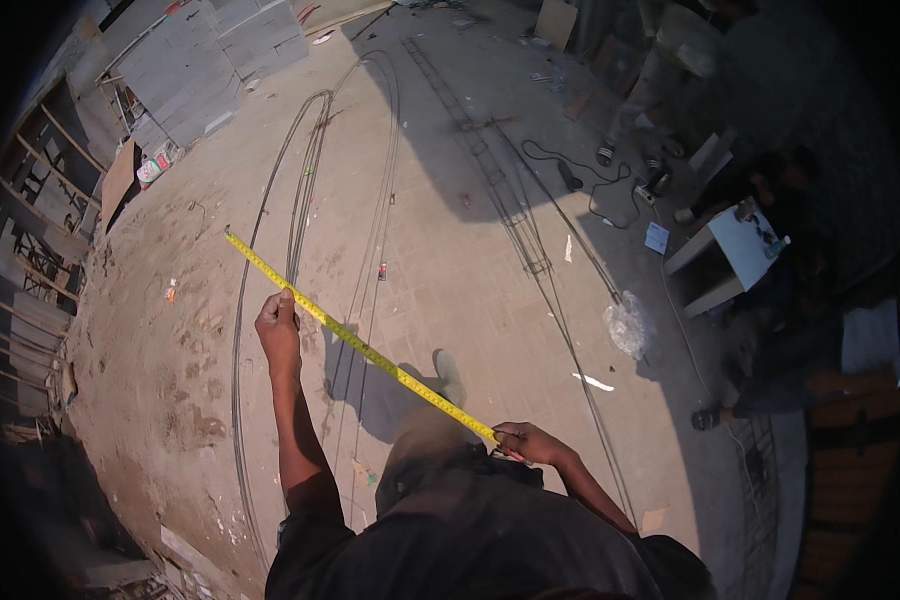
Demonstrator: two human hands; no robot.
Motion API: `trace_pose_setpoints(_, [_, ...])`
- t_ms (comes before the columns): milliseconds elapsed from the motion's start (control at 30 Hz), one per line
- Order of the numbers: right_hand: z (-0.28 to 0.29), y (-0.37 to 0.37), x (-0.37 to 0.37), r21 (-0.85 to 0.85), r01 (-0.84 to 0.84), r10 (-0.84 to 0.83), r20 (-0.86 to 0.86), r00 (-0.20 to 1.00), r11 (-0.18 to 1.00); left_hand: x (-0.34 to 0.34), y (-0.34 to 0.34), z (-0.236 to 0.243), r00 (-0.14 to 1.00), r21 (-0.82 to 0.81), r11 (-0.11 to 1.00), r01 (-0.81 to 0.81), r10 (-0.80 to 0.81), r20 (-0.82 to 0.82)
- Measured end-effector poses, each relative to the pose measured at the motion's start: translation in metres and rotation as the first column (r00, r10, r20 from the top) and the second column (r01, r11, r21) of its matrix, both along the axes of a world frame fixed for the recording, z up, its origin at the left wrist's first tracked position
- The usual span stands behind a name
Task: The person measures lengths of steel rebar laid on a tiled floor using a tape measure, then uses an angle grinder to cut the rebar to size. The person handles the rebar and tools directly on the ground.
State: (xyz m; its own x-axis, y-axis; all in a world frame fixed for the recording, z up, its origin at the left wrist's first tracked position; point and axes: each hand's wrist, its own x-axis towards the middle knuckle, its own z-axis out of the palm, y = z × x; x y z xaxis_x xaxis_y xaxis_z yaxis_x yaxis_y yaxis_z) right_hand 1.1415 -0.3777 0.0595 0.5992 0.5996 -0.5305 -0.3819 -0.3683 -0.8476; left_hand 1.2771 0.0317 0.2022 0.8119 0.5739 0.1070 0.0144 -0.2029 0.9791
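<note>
A yellow tape measure blade (365,350) stretches diagonally across the view, with its hooked end out past my left hand. My left hand (278,320) pinches the blade a short way from that end. My right hand (525,443) grips the tape measure at the lower end of the blade, its case mostly hidden by the fingers. Both forearms come up from my dark-sleeved arms. Beneath the blade, long thin steel bars (310,175) lie bent in loops on the concrete floor (170,380).
A long rebar cage (478,160) lies at upper right. Beside it are a black cable (570,160), crumpled plastic (625,325) and a white low table (730,250). Several people (775,175) are in the shade at right. Pale panels (170,80) and wooden slats (45,250) line the left.
</note>
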Motion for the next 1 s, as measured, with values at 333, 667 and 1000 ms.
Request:
trace_pose_setpoints(333, [0.009,0.022,0.235,-0.307,0.305,-0.277,0.132,0.952,0.901,0.331,0.014,0.004,0.993,-0.089,0.99,0.106,-0.101,0.06])
trace_pose_setpoints(667, [-0.029,0.054,0.532,-0.33,0.406,-0.379,0.145,0.914,0.852,0.557,-0.067,-0.109,0.656,-0.245,0.726,0.643,-0.687,-0.315])
trace_pose_setpoints(1000, [0.049,0.114,0.846,-0.218,0.113,-0.093,0.099,0.991,0.969,0.804,-0.012,-0.079,0.917,-0.492,0.812,0.313,-0.393,-0.066])
